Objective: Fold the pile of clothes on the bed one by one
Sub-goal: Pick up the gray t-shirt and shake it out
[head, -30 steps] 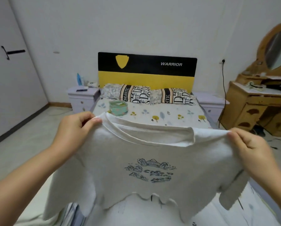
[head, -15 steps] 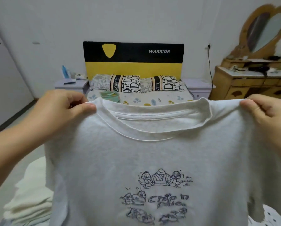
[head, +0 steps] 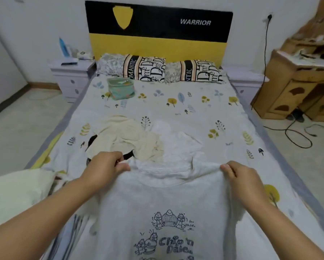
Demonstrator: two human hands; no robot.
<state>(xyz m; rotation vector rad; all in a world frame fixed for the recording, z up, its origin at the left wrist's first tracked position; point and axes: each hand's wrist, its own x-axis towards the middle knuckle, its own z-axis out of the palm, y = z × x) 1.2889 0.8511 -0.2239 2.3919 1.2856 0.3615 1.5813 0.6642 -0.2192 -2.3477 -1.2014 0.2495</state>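
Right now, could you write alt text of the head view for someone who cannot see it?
Two hands, left hand and right hand, pinch the shoulders of a grey cartoon-print T-shirt over a bed. Beyond it lie a heap of unfolded clothes, a small green pouch and two pillows.

The T-shirt (head: 168, 207) lies spread on the near part of the bed (head: 204, 113), its collar toward the headboard (head: 157, 32). The left hand (head: 106, 166) holds its left shoulder, the right hand (head: 240, 177) its right. Just behind the collar a pile of clothes (head: 138, 137) sits mid-bed. A pouch (head: 120, 88) rests near the head end, left of centre, before two pillows (head: 161, 69). A nightstand (head: 71, 76) flanks the bed's left edge, a dresser (head: 298, 81) stands to the right.
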